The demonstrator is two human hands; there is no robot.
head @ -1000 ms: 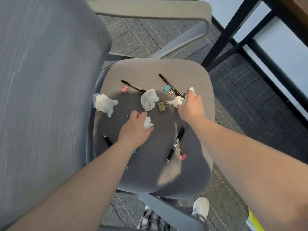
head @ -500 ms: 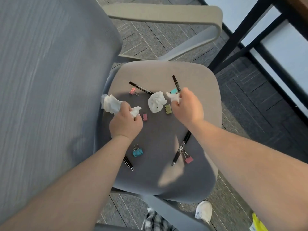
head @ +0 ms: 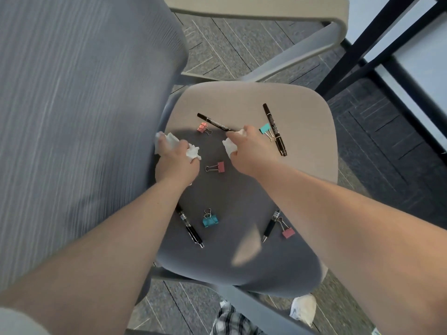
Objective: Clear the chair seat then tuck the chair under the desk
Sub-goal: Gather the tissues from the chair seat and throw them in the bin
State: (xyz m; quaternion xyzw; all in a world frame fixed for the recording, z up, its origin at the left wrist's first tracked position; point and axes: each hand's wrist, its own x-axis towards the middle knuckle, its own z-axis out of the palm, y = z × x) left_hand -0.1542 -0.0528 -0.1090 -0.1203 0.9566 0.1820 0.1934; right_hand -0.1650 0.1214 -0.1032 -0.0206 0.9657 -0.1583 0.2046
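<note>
Chair seat (head: 302, 112), grey, fills centre frame. Left hand (head: 177, 163) at its 9 o'clock edge, fingers clamped on crumpled white tissue (head: 193, 152) (possibly two wads; hard to separate). Right hand (head: 251, 147) near seat centre, fingers closed round another tissue wad (head: 229, 147). Still lying on the seat: two black markers toward 12 and 1 o'clock, two pens toward 6, several binder clips scattered between. Black desk legs (head: 377, 42) at 2 o'clock, well apart.
</note>
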